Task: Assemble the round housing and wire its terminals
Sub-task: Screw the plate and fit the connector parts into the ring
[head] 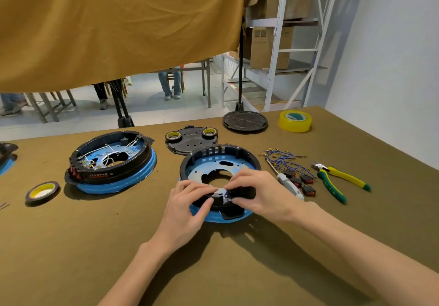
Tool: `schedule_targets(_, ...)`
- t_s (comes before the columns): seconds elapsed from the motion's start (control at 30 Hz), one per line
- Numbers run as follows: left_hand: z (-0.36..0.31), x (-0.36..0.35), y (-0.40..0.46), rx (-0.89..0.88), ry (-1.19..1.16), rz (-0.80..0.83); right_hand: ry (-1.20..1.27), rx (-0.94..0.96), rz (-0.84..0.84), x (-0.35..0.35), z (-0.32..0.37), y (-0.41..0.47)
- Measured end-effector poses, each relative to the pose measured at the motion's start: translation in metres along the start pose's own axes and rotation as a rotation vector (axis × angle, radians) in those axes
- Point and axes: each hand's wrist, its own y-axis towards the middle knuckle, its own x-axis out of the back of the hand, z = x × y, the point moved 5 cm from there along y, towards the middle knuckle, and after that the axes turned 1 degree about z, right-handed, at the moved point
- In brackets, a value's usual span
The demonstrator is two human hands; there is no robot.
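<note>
At the worktop's [71, 246] near middle, we pinch the round housing's [219, 163] front rim with both hands' fingers [204, 207], steadying it for switch fitting.

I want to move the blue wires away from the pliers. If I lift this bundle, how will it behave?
The blue wires look thin and lie in loose curves, so they will probably hang limp. They cross each other and seem tied to the small switches, so these may drag along. Probably very light.
</note>
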Motion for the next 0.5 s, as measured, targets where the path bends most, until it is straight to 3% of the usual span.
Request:
schedule_targets(0.27,-0.005,-0.008,-0.008,0.022,-0.011,-0.054,-0.105,-0.013,-0.023,-0.014,0.006,-0.007)
schedule_targets(0.5,-0.008,-0.009,-0.009,0.024,-0.017,-0.073,0.013,-0.037,-0.079,-0.007,0.006,-0.003)
